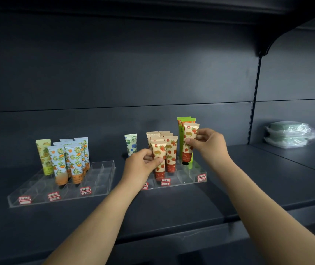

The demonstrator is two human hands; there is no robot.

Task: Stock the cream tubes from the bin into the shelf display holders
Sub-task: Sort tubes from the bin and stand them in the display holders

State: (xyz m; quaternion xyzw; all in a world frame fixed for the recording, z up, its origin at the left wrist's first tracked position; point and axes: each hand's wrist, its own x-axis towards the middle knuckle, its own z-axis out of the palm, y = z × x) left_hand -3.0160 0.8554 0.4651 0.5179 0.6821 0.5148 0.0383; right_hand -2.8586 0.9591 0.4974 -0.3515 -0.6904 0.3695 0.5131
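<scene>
Two clear acrylic display holders stand on the dark shelf. In the right holder [191, 175], several strawberry-print cream tubes stand in rows. My left hand [143, 166] pinches the front strawberry tube [159, 150] between thumb and fingers. My right hand [208, 144] grips another strawberry tube [190, 134], held upright just above the holder in front of a green tube [180, 134]. A blue-flower tube [130, 143] stands at the holder's back left. The left holder [99, 178] carries several orange-print tubes [75, 161] and a yellow pineapple tube [44, 155]. No bin is in view.
Red price labels [85, 190] line the holders' front edges. A plastic-wrapped green bundle [288, 133] lies on the neighbouring shelf at the right, beyond an upright post [255, 96]. The upper shelf [267, 12] overhangs. The shelf's front edge [172, 232] runs below my forearms.
</scene>
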